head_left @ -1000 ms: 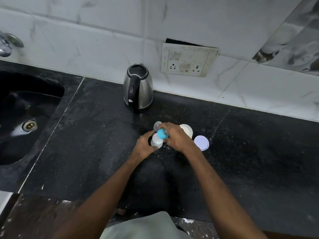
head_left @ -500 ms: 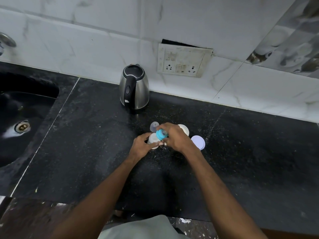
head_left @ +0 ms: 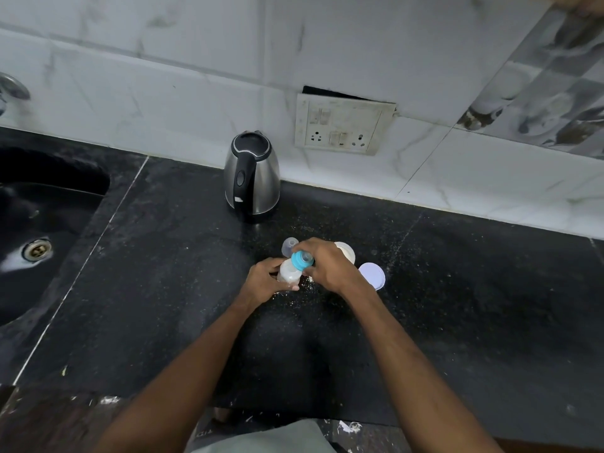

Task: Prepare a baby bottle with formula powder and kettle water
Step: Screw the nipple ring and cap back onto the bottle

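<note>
Over black counter [head_left: 163, 289], left hand [head_left: 261, 282] grips bottle [head_left: 288, 273], right hand [head_left: 327, 266] fingers clamp its blue collar [head_left: 299, 260]

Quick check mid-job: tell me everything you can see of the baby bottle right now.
The baby bottle is small, with a translucent plastic body, whitish inside, and a blue collar carrying a clear teat. It tilts to the right just above the black counter. The left hand grips the body; the right hand grips the collar. Pale specks lie below it.

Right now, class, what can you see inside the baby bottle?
Through the baby bottle wall, pale whitish contents show. The left hand covers its lower side, the right hand grips the blue collar, so the fill level is hidden.
</note>
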The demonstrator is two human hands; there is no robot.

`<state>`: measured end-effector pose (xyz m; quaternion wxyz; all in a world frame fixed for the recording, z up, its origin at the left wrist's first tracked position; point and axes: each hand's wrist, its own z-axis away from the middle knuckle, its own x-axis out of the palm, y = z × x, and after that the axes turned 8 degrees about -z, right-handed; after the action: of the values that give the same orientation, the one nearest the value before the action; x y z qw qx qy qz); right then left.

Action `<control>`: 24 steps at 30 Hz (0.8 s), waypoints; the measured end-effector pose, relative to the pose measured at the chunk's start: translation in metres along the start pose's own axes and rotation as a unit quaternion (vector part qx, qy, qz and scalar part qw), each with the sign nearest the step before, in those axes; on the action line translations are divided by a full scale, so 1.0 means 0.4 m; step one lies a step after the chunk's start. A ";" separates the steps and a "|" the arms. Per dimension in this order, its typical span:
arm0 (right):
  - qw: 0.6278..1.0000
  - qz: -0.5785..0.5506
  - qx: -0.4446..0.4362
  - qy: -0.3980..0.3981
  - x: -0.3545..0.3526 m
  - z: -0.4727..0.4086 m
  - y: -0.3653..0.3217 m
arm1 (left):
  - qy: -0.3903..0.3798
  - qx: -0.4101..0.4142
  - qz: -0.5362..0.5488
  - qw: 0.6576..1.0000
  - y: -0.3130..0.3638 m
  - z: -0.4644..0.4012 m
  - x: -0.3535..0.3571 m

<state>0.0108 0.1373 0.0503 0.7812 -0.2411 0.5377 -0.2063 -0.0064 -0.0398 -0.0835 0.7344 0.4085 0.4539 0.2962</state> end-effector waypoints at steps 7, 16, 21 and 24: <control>1.000 0.009 -0.003 -0.008 0.003 0.010 -0.008 | 0.044 -0.001 -0.008 0.999 0.014 0.024 0.018; 0.997 0.058 -0.056 -0.013 -0.026 0.017 -0.053 | 0.070 0.002 -0.009 0.997 0.064 0.060 -0.005; 0.994 0.086 -0.062 -0.033 -0.048 0.012 -0.085 | 0.082 0.007 -0.005 0.997 0.112 0.072 -0.023; 0.993 0.090 -0.060 -0.041 -0.059 0.014 -0.093 | 0.086 0.003 0.003 0.996 0.137 0.076 -0.034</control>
<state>0.0059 0.1221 0.0916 0.8019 -0.2465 0.5364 -0.0924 0.0122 -0.0340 -0.0225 0.6905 0.3847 0.5152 0.3314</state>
